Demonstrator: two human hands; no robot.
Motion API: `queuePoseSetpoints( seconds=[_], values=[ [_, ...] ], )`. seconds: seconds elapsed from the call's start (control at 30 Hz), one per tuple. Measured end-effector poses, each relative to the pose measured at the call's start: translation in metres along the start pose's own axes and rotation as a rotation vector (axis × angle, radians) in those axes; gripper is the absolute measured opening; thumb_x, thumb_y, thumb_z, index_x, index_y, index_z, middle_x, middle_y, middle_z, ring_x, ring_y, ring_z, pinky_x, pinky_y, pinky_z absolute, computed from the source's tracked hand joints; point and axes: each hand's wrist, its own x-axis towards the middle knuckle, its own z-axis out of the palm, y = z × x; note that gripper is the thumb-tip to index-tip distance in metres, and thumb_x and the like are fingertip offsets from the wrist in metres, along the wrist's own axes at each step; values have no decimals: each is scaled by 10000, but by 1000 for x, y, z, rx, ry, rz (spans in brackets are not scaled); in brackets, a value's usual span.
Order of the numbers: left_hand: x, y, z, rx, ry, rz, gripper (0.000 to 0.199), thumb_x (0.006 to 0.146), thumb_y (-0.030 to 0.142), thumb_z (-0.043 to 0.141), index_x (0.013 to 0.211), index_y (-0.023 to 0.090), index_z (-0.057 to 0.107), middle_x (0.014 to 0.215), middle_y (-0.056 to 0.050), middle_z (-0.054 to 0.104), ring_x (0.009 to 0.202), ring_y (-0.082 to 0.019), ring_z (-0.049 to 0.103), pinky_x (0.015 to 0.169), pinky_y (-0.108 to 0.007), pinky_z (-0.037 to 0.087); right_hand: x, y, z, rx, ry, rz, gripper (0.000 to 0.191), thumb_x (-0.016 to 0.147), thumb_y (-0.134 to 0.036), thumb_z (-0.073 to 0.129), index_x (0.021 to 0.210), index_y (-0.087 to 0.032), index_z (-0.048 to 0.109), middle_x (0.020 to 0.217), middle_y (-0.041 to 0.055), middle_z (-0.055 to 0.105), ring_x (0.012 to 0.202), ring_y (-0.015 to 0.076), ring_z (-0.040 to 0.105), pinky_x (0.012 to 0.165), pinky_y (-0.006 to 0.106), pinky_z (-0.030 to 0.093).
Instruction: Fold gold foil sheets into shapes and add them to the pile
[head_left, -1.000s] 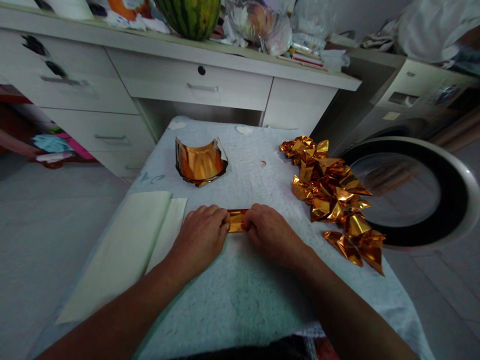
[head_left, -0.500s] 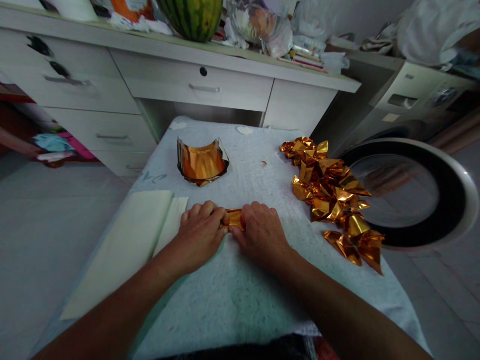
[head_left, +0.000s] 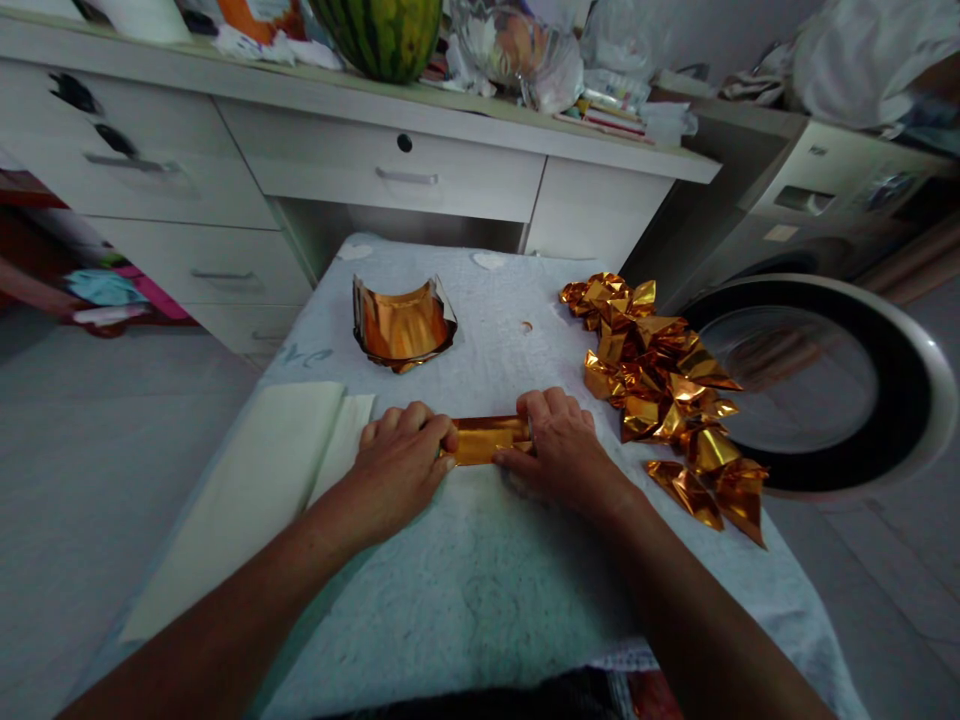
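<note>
A flat folded strip of gold foil (head_left: 484, 440) lies on the cloth-covered table between my hands. Its left end is pinched by my left hand (head_left: 405, 455), fingers closed. My right hand (head_left: 559, 440) grips the right end, its thumb below and its curled fingers above. The ends of the strip are hidden under the fingers. Beyond my hands stands a curved stack of gold foil sheets (head_left: 405, 322). Several folded gold foil pieces (head_left: 660, 375) lie heaped on the right side of the table.
Pale folded paper (head_left: 247, 490) lies at the table's left side. Behind the cloth-covered table (head_left: 487, 570) is a white drawer unit (head_left: 322, 150) with a watermelon (head_left: 379, 35) on top. A washing machine's open round door (head_left: 817, 385) stands close to the right edge.
My right hand has moved right, away from my left hand, and more of the foil strip shows between them. My left hand is nearly where it was.
</note>
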Motion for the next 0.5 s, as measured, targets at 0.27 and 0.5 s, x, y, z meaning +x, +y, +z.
queuePoseSetpoints(
  seconds=[0.27,0.5],
  values=[
    [0,-2,2,4,4,6,148,891,259,479,975,239,599,1036,-40,552,975,-260,460,824,-410,348,3,31,-5,53,-33,-3,518,771,-484,736,1143,-204,510,1132,97,547,1061,289,518,848,386,378],
    [0,-3,3,-16,26,21,145,876,256,484,957,233,602,1022,-50,558,970,-272,474,820,-418,354,3,40,-13,159,-84,-51,466,759,-336,746,1136,-206,504,1141,81,553,1061,255,517,883,375,386]
  ],
)
